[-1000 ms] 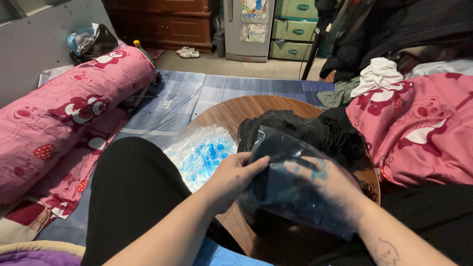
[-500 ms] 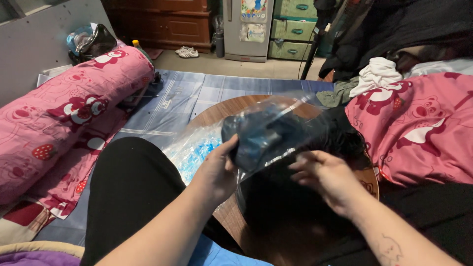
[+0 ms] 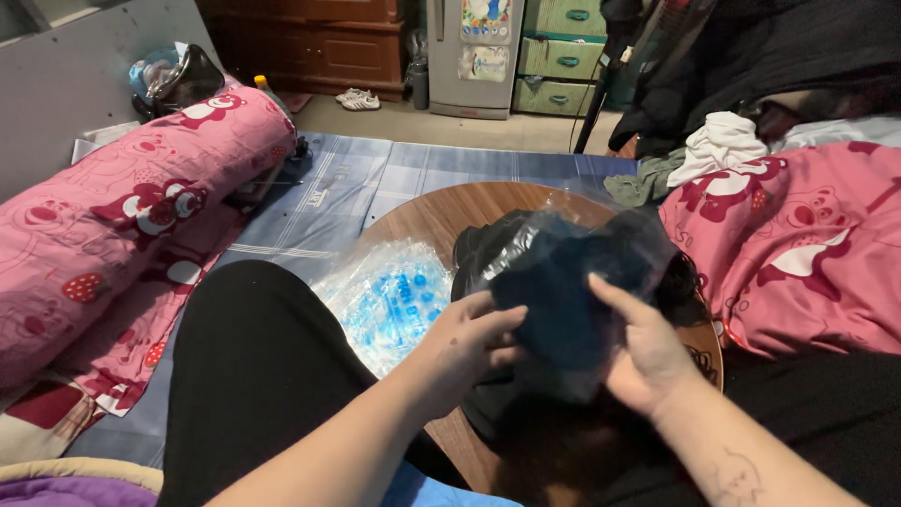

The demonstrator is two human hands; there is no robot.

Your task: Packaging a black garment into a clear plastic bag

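A dark navy folded garment sealed in a clear plastic bag (image 3: 572, 291) is held up just above the far-right part of a round brown wooden table (image 3: 427, 214), in front of the seated person. The left hand (image 3: 465, 343) grips the bag's lower left edge, thumb and fingers closed on the plastic. The right hand (image 3: 643, 347) lies against the bag's right face with the fingers spread and the thumb pointing up, pressing the plastic rather than closing round it. Beneath and behind the bag, a heap of black clothing (image 3: 488, 249) rests on the tabletop and spills over its near edge.

On the table's left side, just beside the person's black-clothed knee (image 3: 258, 376), lies a stack of clear plastic bags with blue print (image 3: 389, 296). The table stands on a pale blue checked floor mat (image 3: 375, 183).

Along the left, a long pink bolster printed with red bears and strawberries (image 3: 122, 225) runs from near to far. To the right, a pink bedcover of the same pattern (image 3: 798, 253) carries a crumpled white cloth (image 3: 718, 145) at its far end. Against the far wall stand a dark wooden cabinet (image 3: 319, 42), a small grey refrigerator (image 3: 474, 52) and green plastic drawers (image 3: 563, 47), with a pair of pale shoes (image 3: 358, 98) on the floor before them
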